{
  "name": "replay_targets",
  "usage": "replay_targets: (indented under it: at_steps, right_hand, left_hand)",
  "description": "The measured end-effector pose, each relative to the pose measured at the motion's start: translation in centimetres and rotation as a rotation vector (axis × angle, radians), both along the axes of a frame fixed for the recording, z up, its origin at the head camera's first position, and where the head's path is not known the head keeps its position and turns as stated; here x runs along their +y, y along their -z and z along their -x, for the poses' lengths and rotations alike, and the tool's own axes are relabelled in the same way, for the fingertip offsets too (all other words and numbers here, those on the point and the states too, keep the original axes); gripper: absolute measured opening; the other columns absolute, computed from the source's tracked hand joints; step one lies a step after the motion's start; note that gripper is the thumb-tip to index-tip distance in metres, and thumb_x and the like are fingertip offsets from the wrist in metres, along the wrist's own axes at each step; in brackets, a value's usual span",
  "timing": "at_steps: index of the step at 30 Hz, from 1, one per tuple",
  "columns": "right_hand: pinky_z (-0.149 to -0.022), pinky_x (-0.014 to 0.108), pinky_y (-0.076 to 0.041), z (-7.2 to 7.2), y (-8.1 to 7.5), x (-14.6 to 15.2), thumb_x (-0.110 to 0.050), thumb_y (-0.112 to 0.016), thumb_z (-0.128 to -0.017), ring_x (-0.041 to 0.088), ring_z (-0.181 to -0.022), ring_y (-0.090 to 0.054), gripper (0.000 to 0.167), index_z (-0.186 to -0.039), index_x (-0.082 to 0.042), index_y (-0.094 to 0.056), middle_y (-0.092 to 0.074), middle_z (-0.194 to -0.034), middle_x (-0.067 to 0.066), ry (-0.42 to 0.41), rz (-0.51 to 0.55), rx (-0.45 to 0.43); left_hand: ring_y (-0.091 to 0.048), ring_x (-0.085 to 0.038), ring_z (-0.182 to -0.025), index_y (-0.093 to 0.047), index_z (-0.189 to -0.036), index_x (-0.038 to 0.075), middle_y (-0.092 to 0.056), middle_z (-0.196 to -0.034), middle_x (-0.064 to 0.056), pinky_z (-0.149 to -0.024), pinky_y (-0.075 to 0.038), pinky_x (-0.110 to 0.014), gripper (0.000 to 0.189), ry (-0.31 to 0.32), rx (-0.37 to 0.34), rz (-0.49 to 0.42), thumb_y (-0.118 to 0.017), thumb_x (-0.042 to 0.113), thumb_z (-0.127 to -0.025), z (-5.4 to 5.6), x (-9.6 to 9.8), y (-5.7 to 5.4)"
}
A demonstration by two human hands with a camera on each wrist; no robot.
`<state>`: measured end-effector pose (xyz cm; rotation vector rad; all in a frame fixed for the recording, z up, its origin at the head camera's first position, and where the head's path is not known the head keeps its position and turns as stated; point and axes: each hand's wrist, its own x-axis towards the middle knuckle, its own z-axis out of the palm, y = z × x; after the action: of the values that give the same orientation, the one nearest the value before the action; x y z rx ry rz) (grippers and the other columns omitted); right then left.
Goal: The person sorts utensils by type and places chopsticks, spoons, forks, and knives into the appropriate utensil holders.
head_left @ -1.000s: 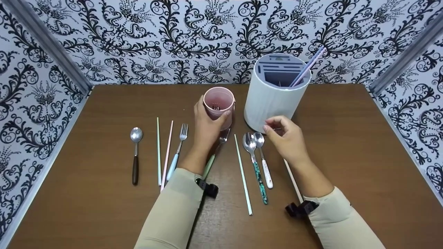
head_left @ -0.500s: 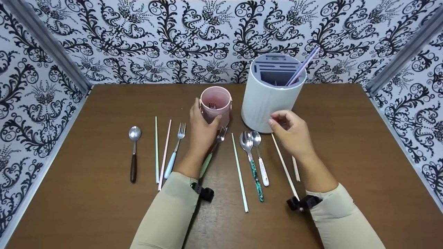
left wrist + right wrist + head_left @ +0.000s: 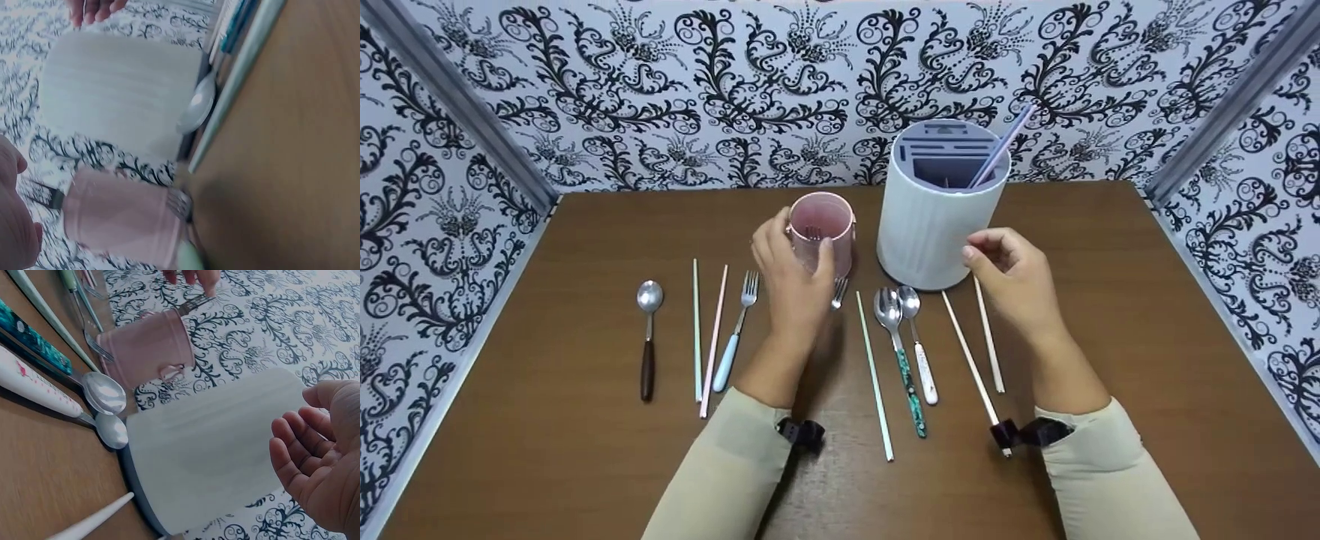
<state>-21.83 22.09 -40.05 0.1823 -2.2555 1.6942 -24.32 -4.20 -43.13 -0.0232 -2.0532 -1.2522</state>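
Observation:
My left hand [image 3: 791, 281] is beside and over the near side of a pink cup [image 3: 840, 251], fingers spread apart, with no item between them. Fork tines [image 3: 39, 192] stick out of the cup's mouth close to the fingertips. Beside a tall white utensil holder [image 3: 934, 232] hovers my right hand [image 3: 1012, 281], its fingers loosely bent around nothing, as the right wrist view shows. Below it lie two pale chopsticks [image 3: 969, 352]. A second fork [image 3: 840, 292], with a green handle [image 3: 190, 256], lies against the cup's base, mostly hidden by my left arm in the head view.
A dark-handled spoon [image 3: 648, 337], a green chopstick [image 3: 697, 330], a pink chopstick [image 3: 714, 341] and a blue-handled fork [image 3: 735, 330] lie left. Another green chopstick [image 3: 874, 375] and two spoons [image 3: 911, 360] lie in the middle. Chopsticks [image 3: 1003, 146] stand in the holder; patterned walls surround the table.
My left hand has loosened from around the cup and drawn slightly left. My right hand has shifted right, away from the holder's front, uncovering the two pale chopsticks. The view has shifted slightly.

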Motion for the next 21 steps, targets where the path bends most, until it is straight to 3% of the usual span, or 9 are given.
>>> replay_targets:
  at_steps: [7, 11, 14, 21]
  right_hand:
    - [-0.078, 0.017, -0.055, -0.3, 0.0, 1.7, -0.008, -0.068, -0.098, 0.008, -0.083, -0.067, 0.02, -0.112, 0.006, -0.069, -0.07, -0.09, -0.005, 0.041, -0.02, -0.03]
    - [-0.079, 0.016, -0.054, -0.5, 0.2, 2.7, -0.01, -0.069, -0.099, 0.006, -0.085, -0.067, 0.02, -0.114, 0.003, -0.069, -0.068, -0.09, -0.009, 0.049, -0.051, -0.058]
    - [-0.08, 0.015, -0.054, -0.6, 0.5, 3.3, -0.012, -0.069, -0.099, 0.006, -0.086, -0.067, 0.023, -0.116, 0.004, -0.068, -0.068, -0.093, -0.007, 0.044, -0.069, -0.074]
    - [-0.078, 0.015, -0.054, -0.5, 1.1, 4.3, -0.011, -0.068, -0.099, 0.01, -0.085, -0.069, 0.024, -0.117, 0.005, -0.068, -0.069, -0.096, 0.002, 0.065, -0.125, -0.091]
  left_hand:
    - [-0.048, -0.035, -0.121, -0.055, -0.128, -0.004, -0.055, -0.126, -0.022, -0.11, -0.046, -0.042, 0.047, 0.031, 0.21, 0.126, -0.074, 0.013, -0.088, -0.1, 2.5, -2.0]
    - [-0.052, -0.032, -0.121, -0.054, -0.129, -0.003, -0.057, -0.125, -0.019, -0.112, -0.045, -0.04, 0.046, 0.106, 0.265, 0.17, -0.072, 0.013, -0.09, 0.2, 4.2, -2.8]
    - [-0.053, -0.031, -0.124, -0.053, -0.132, -0.003, -0.057, -0.129, -0.018, -0.116, -0.042, -0.038, 0.048, 0.177, 0.247, 0.164, -0.072, 0.013, -0.091, 0.6, 5.4, -2.9]
    - [-0.05, -0.027, -0.129, -0.05, -0.14, 0.0, -0.054, -0.137, -0.016, -0.118, -0.04, -0.034, 0.06, 0.264, 0.093, 0.044, -0.075, 0.022, -0.091, 1.9, 7.8, -1.9]
